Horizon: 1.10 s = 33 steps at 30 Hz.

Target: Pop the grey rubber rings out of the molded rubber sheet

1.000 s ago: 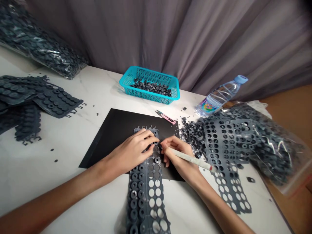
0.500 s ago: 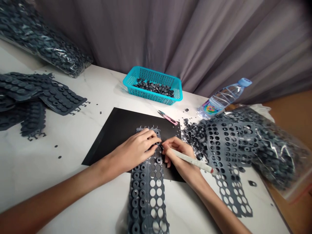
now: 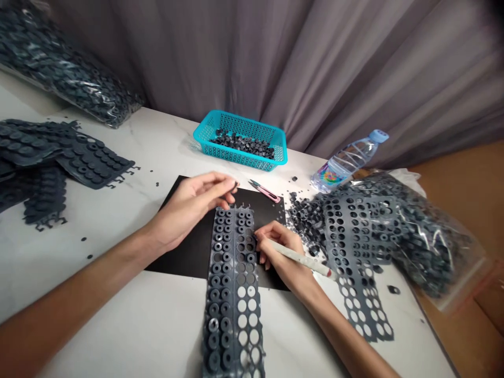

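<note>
A long grey rubber sheet [image 3: 230, 294] of moulded rings lies across a black mat [image 3: 185, 241]; its right columns are mostly punched-out holes. My left hand [image 3: 192, 202] hovers above the sheet's far end, thumb and fingers pinched on a small dark ring at the tips. My right hand [image 3: 277, 247] rests on the mat beside the sheet. It grips a white pen-like tool [image 3: 301, 258], whose tip is pressed against the sheet's right edge.
A teal basket [image 3: 280, 152] of loose rings stands behind the mat, with pink snips [image 3: 266, 191] in front of it. At right are a heap of rings [image 3: 307, 215], emptied sheets [image 3: 354, 262], a plastic bag [image 3: 429, 241] and a bottle [image 3: 346, 157]. Unpunched sheets [image 3: 59, 157] and another bag [image 3: 66, 79] lie at left.
My left hand has lifted off the sheet and moved back and left, pinched at the fingertips. The right hand and its tool stay at the sheet's edge.
</note>
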Each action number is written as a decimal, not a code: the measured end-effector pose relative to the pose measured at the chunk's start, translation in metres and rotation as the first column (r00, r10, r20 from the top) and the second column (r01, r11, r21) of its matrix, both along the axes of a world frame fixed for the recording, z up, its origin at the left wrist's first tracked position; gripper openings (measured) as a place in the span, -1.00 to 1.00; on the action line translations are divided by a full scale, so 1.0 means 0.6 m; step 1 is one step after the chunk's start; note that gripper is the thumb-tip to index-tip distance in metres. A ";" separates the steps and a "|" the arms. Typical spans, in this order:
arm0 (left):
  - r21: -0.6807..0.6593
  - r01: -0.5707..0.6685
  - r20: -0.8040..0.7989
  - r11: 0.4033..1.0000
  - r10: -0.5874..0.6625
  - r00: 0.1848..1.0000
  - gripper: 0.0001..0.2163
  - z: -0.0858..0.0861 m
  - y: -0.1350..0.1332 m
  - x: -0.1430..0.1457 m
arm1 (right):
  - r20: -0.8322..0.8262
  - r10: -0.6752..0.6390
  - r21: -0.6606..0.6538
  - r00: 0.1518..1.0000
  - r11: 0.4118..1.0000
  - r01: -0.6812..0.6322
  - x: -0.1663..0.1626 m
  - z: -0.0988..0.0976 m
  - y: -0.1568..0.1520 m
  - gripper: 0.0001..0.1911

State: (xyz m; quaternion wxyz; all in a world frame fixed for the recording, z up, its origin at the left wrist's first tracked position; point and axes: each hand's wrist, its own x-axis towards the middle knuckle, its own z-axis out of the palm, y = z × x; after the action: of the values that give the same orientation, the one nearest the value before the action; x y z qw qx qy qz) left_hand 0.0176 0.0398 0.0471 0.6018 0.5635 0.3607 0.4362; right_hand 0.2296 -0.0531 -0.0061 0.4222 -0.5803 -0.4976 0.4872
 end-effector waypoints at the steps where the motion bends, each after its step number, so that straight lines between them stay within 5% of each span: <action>1: -0.089 0.060 0.026 0.994 -0.058 0.998 -0.79 -0.007 -0.002 -0.001 | -0.023 -0.008 0.002 1.000 1.000 0.008 0.001 0.000 0.002 -0.95; 6: -0.364 0.292 0.086 0.885 -0.280 0.956 -0.76 -0.046 -0.030 0.010 | -0.067 -0.104 0.079 0.992 0.991 0.109 0.005 0.003 0.011 -0.82; 11: -0.438 0.356 0.106 0.825 -0.346 0.932 -0.68 -0.049 -0.043 0.019 | -0.025 -0.109 0.086 0.994 0.990 0.111 0.005 0.004 0.014 -0.75; 27: -0.414 0.392 0.111 0.821 -0.382 0.917 -0.67 -0.045 -0.047 0.021 | 0.051 -0.038 0.061 0.998 0.998 0.035 0.009 0.002 0.013 -0.71; 33: -0.247 0.356 0.034 0.901 -0.359 0.933 -0.65 -0.037 0.001 0.025 | 0.024 -0.033 0.066 0.999 0.997 0.031 0.009 -0.002 0.014 -0.68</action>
State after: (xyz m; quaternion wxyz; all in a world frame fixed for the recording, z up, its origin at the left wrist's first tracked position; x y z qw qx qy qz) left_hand 0.0327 0.0402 0.0249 0.7351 0.5427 0.3070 0.2662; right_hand 0.2351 -0.0448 -0.0074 0.4425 -0.5800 -0.5092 0.4566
